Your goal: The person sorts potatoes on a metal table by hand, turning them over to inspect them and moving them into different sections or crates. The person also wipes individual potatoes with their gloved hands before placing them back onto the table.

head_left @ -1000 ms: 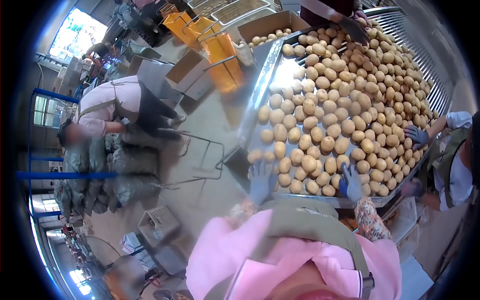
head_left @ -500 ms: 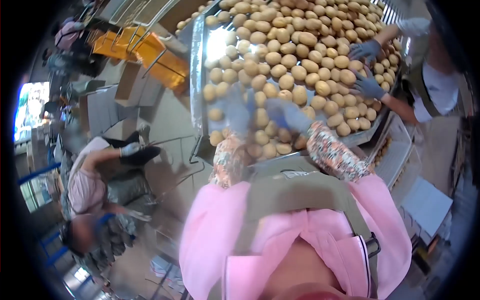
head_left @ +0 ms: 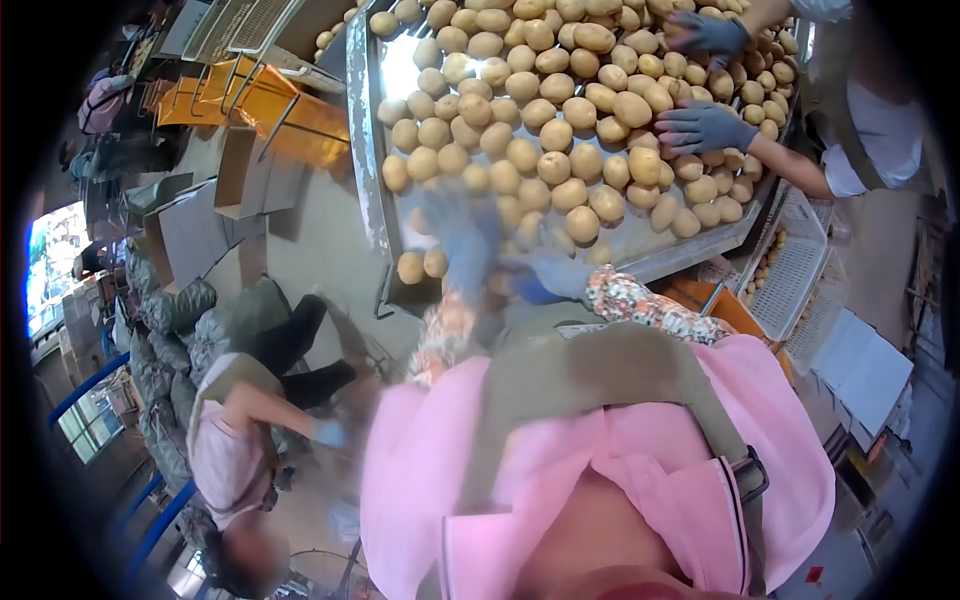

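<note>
Many potatoes lie spread over a metal sorting table in front of me. My left hand, in a grey-blue glove, is over the table's near left part, its fingers blurred but apparently stretched out toward the potatoes. My right hand, gloved alike, is at the near edge, pointing left. Motion smears its fingers, and whether it holds anything is hidden. Beside my left hand, a couple of potatoes rest at the near left corner. Both my forearms wear flowered sleeves.
Across the right side, a co-worker's gloved hands rest on the potatoes. White plastic crates stand below the table's right edge. Cardboard boxes and an orange-covered rack are at left. Another person bends over at lower left.
Potatoes by the near edge between my hands have gone from there, baring metal. Both my hands have come nearer the edge. The co-worker's hands have spread apart, and the view has shifted.
</note>
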### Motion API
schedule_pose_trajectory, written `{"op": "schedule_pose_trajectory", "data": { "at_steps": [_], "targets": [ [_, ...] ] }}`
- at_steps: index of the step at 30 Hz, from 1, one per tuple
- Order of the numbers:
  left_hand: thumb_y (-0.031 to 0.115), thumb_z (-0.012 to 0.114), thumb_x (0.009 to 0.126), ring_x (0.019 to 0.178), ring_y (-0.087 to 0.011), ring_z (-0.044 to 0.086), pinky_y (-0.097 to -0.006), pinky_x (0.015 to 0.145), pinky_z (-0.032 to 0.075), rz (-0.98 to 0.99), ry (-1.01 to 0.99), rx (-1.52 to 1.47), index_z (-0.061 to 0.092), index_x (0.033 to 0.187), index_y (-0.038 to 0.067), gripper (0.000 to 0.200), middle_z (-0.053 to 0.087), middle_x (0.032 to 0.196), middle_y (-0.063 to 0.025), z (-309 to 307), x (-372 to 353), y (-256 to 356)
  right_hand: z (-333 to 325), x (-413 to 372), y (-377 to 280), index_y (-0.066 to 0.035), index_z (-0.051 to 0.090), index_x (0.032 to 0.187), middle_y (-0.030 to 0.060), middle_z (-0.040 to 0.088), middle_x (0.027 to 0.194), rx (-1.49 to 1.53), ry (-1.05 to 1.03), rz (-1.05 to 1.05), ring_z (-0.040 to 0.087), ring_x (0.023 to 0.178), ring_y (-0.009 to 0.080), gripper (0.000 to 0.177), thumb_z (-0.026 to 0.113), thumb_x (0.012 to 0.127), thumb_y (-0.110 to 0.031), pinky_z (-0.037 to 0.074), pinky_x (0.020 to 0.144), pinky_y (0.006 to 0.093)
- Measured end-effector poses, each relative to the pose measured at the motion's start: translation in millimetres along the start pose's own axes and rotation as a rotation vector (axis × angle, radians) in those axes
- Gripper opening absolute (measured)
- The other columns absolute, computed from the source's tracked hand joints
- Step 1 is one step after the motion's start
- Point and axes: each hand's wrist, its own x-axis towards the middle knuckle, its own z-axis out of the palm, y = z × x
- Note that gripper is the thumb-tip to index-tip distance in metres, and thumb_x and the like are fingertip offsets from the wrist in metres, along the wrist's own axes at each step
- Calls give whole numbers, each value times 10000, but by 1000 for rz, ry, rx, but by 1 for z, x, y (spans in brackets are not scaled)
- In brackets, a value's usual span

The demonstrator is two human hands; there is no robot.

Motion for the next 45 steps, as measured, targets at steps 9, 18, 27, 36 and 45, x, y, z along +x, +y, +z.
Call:
{"op": "schedule_pose_trajectory", "data": {
  "at_steps": [9, 18, 27, 36, 45],
  "targets": [
    [358, 639, 832, 1153, -393, 471, -479, 969, 387, 207, -99, -219, 534, 1267, 97, 518, 490, 1250, -226, 15, 164, 35, -101, 17, 23, -78, 606, 1057, 31, 577, 926, 1065, 328, 286, 535, 829, 137, 232, 555, 914, -254, 455, 734, 308],
    [340, 715, 798, 981, -387, 553, -436, 860, 466, 69, -88, -377, 599, 1086, 62, 417, 570, 1060, -199, -6, 51, -10, -96, -42, 106, -156, 585, 1266, 275, 400, 1399, -265, 503, 421, 412, 1267, 447, 498, 691, 814, -337, 365, 1036, 475],
    [345, 658, 851, 1309, -427, 376, -547, 1065, 290, 97, 28, 4, 493, 1337, 40, 598, 451, 1380, -244, -49, -58, -34, -229, 3, 136, -10, 412, 1383, 219, 411, 1410, -41, 1298, -39, 413, 1301, 353, 661, 672, 843, -290, 311, 1096, 417],
    [359, 659, 846, 1396, -460, 206, -570, 1120, 196, 71, 55, -53, 411, 1406, 56, 683, 307, 1487, -236, -28, -32, 6, -294, 2, 205, 42, 361, 1385, 239, 432, 1383, -253, 1362, 47, 405, 1300, 340, 723, 657, 855, -351, 311, 1096, 389],
    [524, 582, 857, 1372, -432, 243, -612, 1095, 177, 177, -121, 222, 470, 1394, 219, 627, 343, 1493, -108, -11, -19, 15, -266, 18, 203, -53, 433, 1338, 164, 553, 1198, 149, 1216, 129, 549, 1092, 301, 668, 703, 822, -379, 444, 906, 418]
  ]
}}
